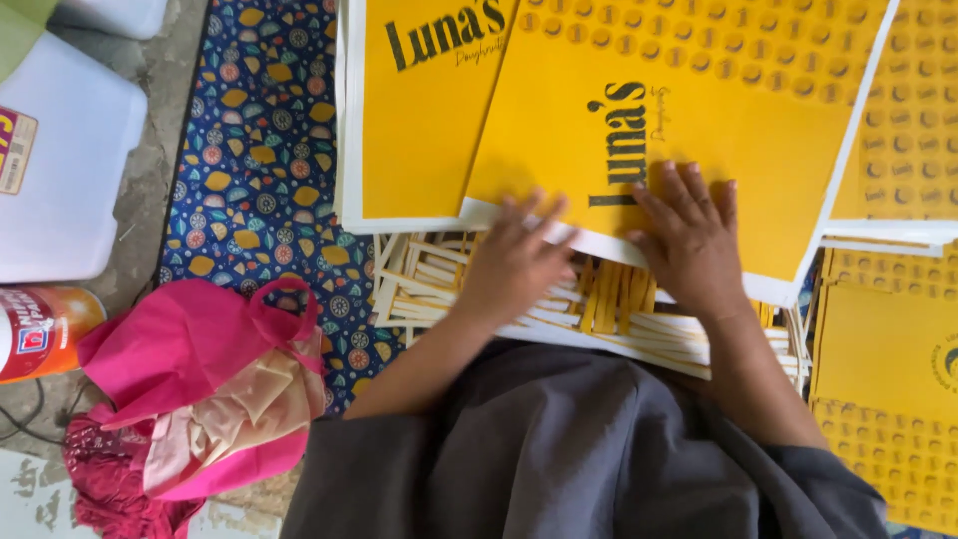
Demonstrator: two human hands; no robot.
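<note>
Head view: floor-level workplace, with a patterned blue mat (pixel 264 130) laid over bare concrete and yellow printed sheets stacked across its upper and right parts. Both hands lie flat with fingers spread, gripping nothing. The left hand (pixel 514 262) presses the lower edge of the top yellow sheet (pixel 738 120); the right hand (pixel 691 240) rests further in on the same sheet, near its lower edge. This placement appears to hold the sheet steady on the stack.

Beneath the sheet's near edge lies a heap of cut strips (pixel 599 299), white and yellow, partly under the left palm. A second yellow stack (pixel 424 110) sits at the mat's upper left; a third (pixel 888 379) at the right edge.

Off the mat's left edge: a pink cloth bag (pixel 190 379), a white plastic tub (pixel 60 170) and an orange can (pixel 40 329). Nothing obstructs the hands.
</note>
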